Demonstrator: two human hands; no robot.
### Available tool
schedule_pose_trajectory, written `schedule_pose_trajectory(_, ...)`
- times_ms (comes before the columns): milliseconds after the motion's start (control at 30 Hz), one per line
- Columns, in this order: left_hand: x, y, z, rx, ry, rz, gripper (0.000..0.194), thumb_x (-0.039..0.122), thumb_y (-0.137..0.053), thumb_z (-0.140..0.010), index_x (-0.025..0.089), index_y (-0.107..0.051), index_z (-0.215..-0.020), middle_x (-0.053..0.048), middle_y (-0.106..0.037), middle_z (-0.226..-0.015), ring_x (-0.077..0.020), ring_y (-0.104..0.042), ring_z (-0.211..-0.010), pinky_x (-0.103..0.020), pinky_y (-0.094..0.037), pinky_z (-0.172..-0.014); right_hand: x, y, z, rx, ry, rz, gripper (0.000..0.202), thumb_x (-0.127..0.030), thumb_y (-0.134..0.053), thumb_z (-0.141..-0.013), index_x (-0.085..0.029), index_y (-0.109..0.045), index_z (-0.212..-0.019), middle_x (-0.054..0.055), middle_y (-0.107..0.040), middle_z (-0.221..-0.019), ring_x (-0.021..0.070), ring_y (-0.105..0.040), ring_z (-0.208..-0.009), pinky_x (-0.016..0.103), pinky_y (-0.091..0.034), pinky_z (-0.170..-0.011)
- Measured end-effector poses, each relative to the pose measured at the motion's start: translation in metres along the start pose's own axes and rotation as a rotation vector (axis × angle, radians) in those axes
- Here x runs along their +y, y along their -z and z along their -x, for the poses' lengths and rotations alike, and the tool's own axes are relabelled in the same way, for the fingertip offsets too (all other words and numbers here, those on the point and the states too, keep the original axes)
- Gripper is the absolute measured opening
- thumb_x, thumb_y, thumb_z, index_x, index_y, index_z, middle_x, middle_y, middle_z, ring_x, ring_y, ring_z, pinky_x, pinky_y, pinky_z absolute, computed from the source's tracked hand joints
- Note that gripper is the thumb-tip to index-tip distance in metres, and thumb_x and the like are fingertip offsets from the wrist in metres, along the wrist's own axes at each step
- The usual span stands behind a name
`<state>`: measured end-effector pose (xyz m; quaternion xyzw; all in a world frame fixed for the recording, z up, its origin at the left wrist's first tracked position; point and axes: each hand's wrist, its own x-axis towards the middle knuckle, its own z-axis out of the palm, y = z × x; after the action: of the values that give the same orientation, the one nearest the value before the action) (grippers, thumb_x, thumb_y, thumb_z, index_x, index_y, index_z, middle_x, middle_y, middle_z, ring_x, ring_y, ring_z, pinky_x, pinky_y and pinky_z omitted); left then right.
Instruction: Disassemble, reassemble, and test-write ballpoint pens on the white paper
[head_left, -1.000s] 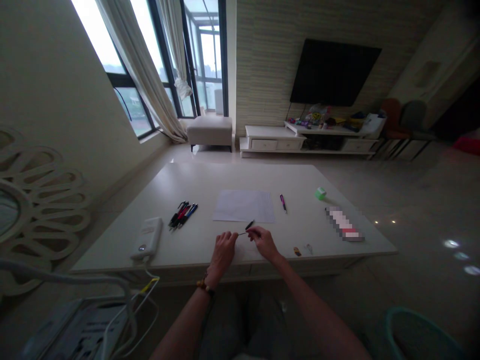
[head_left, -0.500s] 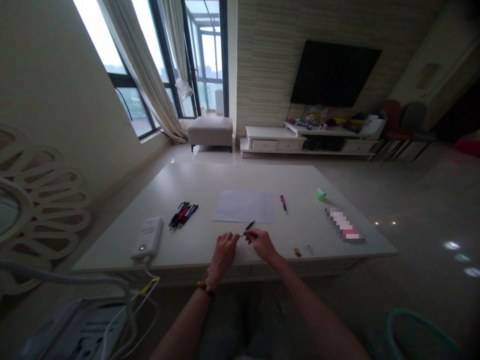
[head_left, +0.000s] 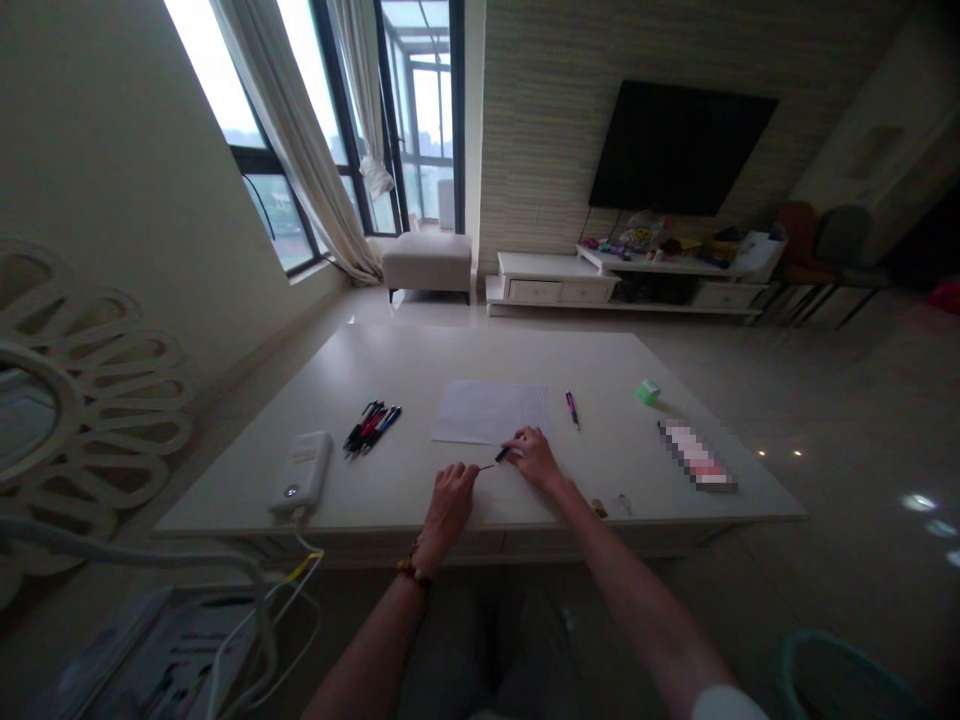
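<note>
My left hand (head_left: 451,496) is closed near the table's front edge, pinching a thin dark pen refill (head_left: 486,467) that points to the right. Just beyond the refill's tip, my right hand (head_left: 535,459) has its fingertips closed on a short black pen barrel (head_left: 502,455). The barrel is tilted and lies close to the near edge of the white paper (head_left: 487,412). Whether refill and barrel touch is too small to tell.
Several pens (head_left: 372,430) lie in a bunch at left, beside a white power bank (head_left: 301,470) with a cable. Rightward are a purple pen (head_left: 572,409), a green-and-white block (head_left: 649,392), a blurred phone-shaped item (head_left: 697,456) and a small brown piece (head_left: 599,508).
My right hand has moved forward and right, off the refill and onto the black barrel that lay on the table. The left hand still holds the refill, almost in place.
</note>
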<state>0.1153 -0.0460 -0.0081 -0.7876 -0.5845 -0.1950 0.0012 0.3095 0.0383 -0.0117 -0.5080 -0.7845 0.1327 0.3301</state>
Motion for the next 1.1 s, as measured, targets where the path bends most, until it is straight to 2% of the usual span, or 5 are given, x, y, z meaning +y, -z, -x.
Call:
schedule_pose_trajectory(167, 0.0, 0.002, 0.0, -0.009, 0.009, -0.012, 0.022, 0.009, -0.037, -0.084, 0.021, -0.05, -0.096, -0.004, -0.053, -0.088, -0.0183, -0.046, -0.082, -0.032, -0.033, -0.074, 0.002, 0.004, -0.004, -0.063, 0.013, -0.01, 0.009, -0.017, -0.066, -0.072, -0.021, -0.067, -0.079, 0.006, -0.063, -0.087, 0.0206, -0.054, -0.087, 0.034, -0.04, -0.079)
schedule_pose_trajectory(267, 0.0, 0.001, 0.0, -0.01, 0.014, -0.013, 0.022, 0.008, -0.038, -0.083, 0.021, -0.05, -0.096, -0.004, -0.053, -0.088, -0.0182, -0.046, -0.083, -0.032, -0.033, -0.074, -0.003, 0.016, 0.012, -0.069, -0.007, -0.146, 0.01, -0.019, -0.059, -0.077, -0.02, -0.063, -0.087, 0.003, -0.065, -0.079, 0.0169, -0.057, -0.077, 0.031, -0.041, -0.075)
schedule_pose_trajectory(433, 0.0, -0.001, 0.001, -0.003, 0.003, -0.028, 0.024, 0.007, -0.038, -0.082, 0.021, -0.05, -0.096, -0.004, -0.052, -0.088, -0.0181, -0.045, -0.083, -0.032, -0.032, -0.075, -0.019, 0.032, 0.033, 0.007, 0.007, -0.201, 0.007, -0.021, -0.06, -0.077, -0.019, -0.063, -0.083, 0.004, -0.066, -0.082, 0.0174, -0.058, -0.078, 0.032, -0.04, -0.077)
schedule_pose_trajectory(667, 0.0, -0.001, 0.001, -0.012, 0.009, -0.036, 0.024, 0.008, -0.038, -0.082, 0.022, -0.05, -0.098, -0.004, -0.052, -0.088, -0.0182, -0.046, -0.084, -0.032, -0.033, -0.075, -0.037, 0.029, 0.029, -0.02, 0.028, -0.229, 0.008, -0.022, -0.062, -0.075, -0.019, -0.065, -0.082, 0.005, -0.066, -0.082, 0.018, -0.058, -0.078, 0.033, -0.041, -0.077)
schedule_pose_trajectory(1100, -0.001, 0.0, 0.001, -0.007, 0.011, -0.027, 0.023, 0.007, -0.037, -0.083, 0.021, -0.05, -0.096, -0.004, -0.053, -0.089, -0.0178, -0.046, -0.083, -0.032, -0.033, -0.074, -0.034, 0.035, 0.029, 0.023, 0.012, -0.274, 0.007, -0.022, -0.061, -0.076, -0.019, -0.064, -0.081, 0.004, -0.066, -0.081, 0.0169, -0.059, -0.076, 0.03, -0.044, -0.073)
